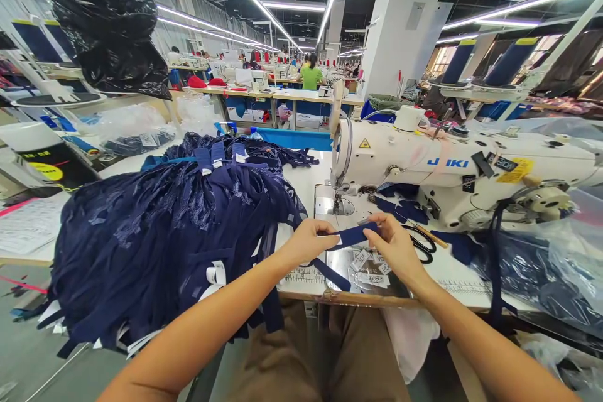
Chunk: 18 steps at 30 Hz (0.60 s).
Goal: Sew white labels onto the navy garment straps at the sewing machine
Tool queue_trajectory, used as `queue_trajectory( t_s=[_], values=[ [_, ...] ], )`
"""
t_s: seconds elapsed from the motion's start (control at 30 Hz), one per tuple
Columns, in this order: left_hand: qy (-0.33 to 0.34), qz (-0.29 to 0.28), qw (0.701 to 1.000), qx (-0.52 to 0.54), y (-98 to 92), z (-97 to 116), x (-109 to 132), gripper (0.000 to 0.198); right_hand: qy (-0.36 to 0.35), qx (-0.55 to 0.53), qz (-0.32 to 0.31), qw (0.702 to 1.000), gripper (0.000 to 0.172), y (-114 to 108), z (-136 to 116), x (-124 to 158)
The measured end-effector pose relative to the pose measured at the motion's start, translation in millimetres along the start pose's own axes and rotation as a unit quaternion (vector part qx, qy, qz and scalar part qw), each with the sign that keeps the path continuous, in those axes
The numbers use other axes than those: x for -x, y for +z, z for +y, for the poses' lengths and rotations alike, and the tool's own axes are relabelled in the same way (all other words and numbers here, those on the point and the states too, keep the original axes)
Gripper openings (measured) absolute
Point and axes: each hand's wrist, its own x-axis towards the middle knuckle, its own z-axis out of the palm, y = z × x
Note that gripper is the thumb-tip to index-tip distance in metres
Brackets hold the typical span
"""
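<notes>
Between my two hands a navy fabric strap [352, 237] is stretched out just in front of the sewing machine's needle area. My left hand [313, 240] pinches its left end, where a bit of white shows by the thumb. The right end is gripped between thumb and fingers of my right hand [387, 242]. Below the strap, several small white labels [370, 267] lie on the machine's metal plate. The white sewing machine [400, 147] stands behind my hands, its presser foot [337, 202] a little beyond the strap. Black-handled scissors [424, 245] rest right of my right hand.
A large heap of navy straps [179, 232] fills the table's left side and hangs over its edge. Navy scraps [407, 210] lie under the machine arm. Plastic-bagged navy fabric [532, 264] sits at the right. A black plastic bag [108, 25] hangs upper left. A person in green [311, 77] sits far off.
</notes>
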Motion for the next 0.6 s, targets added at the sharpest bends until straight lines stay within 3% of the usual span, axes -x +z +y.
queue_trajectory(
  t_s=[0.1, 0.17, 0.23, 0.33, 0.6],
  values=[
    [0.010, 0.042, 0.999, 0.002, 3.5, -4, -1, 0.013, -0.143, 0.181, 0.117, 0.966, 0.026, -1, -5, 1],
    [0.019, 0.057, 0.998, -0.004, 5.7, -5, -1, 0.013, -0.241, 0.251, 0.126, 0.929, 0.014, 2, -11, 4],
    [0.039, 0.068, 0.997, -0.015, 7.8, -4, -1, 0.014, -0.294, 0.291, 0.089, 0.906, 0.007, 7, -19, 6],
    [0.076, 0.087, 0.993, -0.035, 11.0, -1, 2, 0.014, -0.299, 0.325, 0.054, 0.896, 0.010, 18, -30, 7],
    [0.121, 0.150, 0.976, -0.098, 16.7, -1, 9, 0.012, -0.288, 0.364, 0.036, 0.885, 0.017, 30, -34, 3]
  ],
)
